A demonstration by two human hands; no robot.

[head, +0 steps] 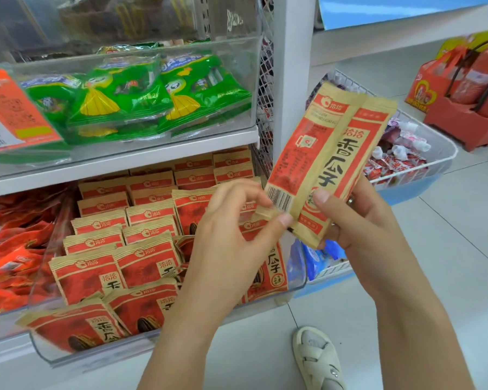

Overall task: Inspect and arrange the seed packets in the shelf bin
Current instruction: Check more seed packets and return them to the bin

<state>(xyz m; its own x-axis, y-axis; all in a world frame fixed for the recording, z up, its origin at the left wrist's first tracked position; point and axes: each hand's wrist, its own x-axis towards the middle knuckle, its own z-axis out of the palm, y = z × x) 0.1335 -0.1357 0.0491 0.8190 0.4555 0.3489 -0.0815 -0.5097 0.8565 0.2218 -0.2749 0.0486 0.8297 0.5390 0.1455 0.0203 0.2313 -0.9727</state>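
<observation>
Two tan-and-red seed packets [327, 156] are held upright, fanned together, in front of the shelf post. My right hand [361, 220] grips their lower right edge, thumb across the front. My left hand [237, 220] pinches the bottom left corner of the left packet, by its barcode. Below and to the left, the clear plastic shelf bin [296, 280] holds several rows of the same packets [141, 237], most standing upright, a few at the front lying tilted.
The shelf above carries a clear bin of green snack bags [141, 99]. Red packets [14, 249] fill the bin to the left. A white wire basket [423, 164] of sweets juts out at right. Red fire extinguishers [479, 77] stand on the floor. A sandalled foot [319, 358] is below.
</observation>
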